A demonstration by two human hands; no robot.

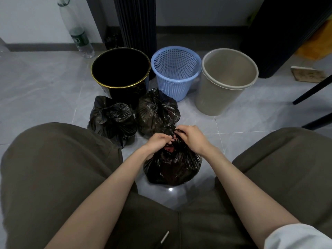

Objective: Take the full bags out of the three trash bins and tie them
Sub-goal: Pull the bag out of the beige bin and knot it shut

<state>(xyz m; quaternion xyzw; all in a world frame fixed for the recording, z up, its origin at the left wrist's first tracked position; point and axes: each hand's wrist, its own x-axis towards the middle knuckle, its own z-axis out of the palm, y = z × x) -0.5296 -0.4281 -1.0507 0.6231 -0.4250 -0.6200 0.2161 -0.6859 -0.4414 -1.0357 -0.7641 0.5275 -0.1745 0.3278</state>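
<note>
Three bins stand in a row on the floor without bags: a black bin with a gold rim (120,76), a blue mesh basket (176,72) and a beige bin (226,81). Two tied black bags lie in front of them, one on the left (112,121) and one beside it (157,111). A third black bag (172,166) sits between my knees. My left hand (158,141) and my right hand (191,137) both pinch the gathered plastic at its neck.
A clear plastic bottle (79,35) leans by the wall at the back left. A dark ribbed column (136,24) stands behind the bins. Black chair legs (312,92) and a wooden board (308,74) are at the right. The floor is grey tile.
</note>
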